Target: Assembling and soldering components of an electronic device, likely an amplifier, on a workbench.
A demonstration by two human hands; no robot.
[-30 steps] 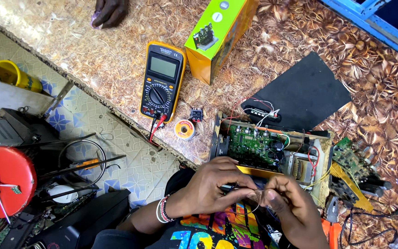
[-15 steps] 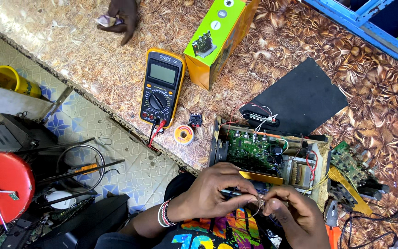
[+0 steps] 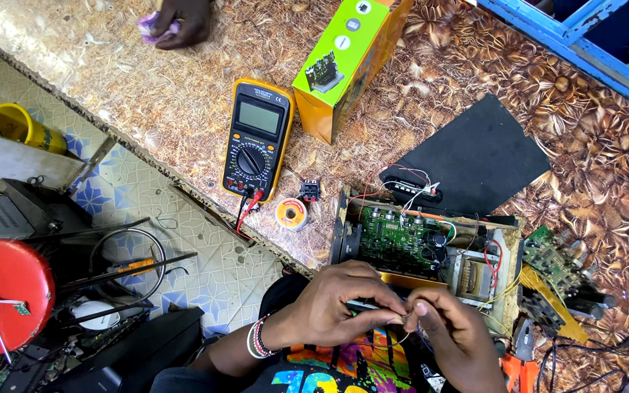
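Compared with half a second earlier, we see our two hands still pressed together at the same spot below the opened device (image 3: 431, 247), while the other person's hand (image 3: 183, 20) at the top edge has shifted a little to the left and still clutches a small purple-pink thing (image 3: 156, 28). The multimeter (image 3: 258, 140) and the green and orange box (image 3: 349, 62) lie as before.

Much is hard to make out. What our fingers pinch is very small: a thin pale wire (image 3: 400, 336) shows between the fingertips, and a dark slim tool (image 3: 364, 304) lies under the left hand (image 3: 343, 306), but we cannot tell its kind. The right hand (image 3: 453, 338) runs out of view at the lower edge. The other person's hand is cut off by the top edge.

Our left hand is curled closed around the dark tool, its fingertips meeting those of the right hand, which is pinched narrow on the wire. The wire sits right at that meeting point, just in front of the device's near wall, over our lap and at the edge of the desk (image 3: 183, 94). A small solder reel (image 3: 291, 214) lies on the desk, well apart to the left of the device.
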